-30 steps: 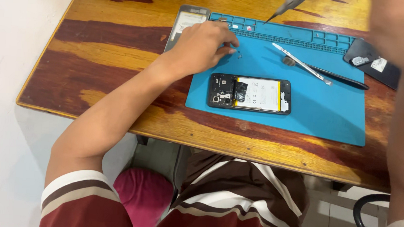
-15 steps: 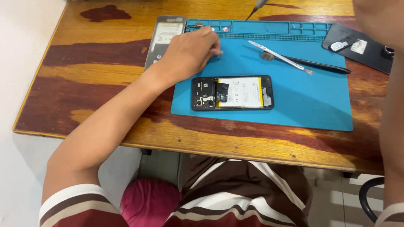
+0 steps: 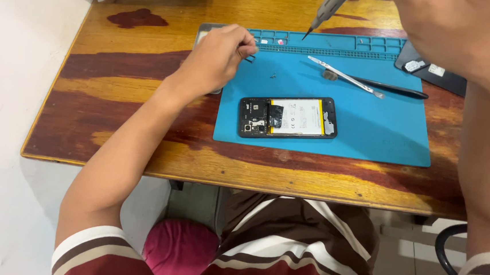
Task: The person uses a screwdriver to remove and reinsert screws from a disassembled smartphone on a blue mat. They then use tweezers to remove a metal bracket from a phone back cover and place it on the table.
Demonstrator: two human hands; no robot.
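On the blue mat (image 3: 371, 135) I see the opened phone (image 3: 288, 117) lying flat, near the front edge, apart from both hands. Compared with the picture 0.5 s before, the view has shifted, so the mat and phone sit further right and lower, while the left hand (image 3: 219, 55) stays at the mat's back left corner. Its fingers (image 3: 247, 44) are curled together at the small compartments; I cannot tell if they pinch anything. The right hand (image 3: 436, 30) is very close to the camera and grips a grey screwdriver (image 3: 325, 11), tip above the compartments. The phone shows its white battery and dark circuit parts. Tweezers (image 3: 347, 77) lie behind it.
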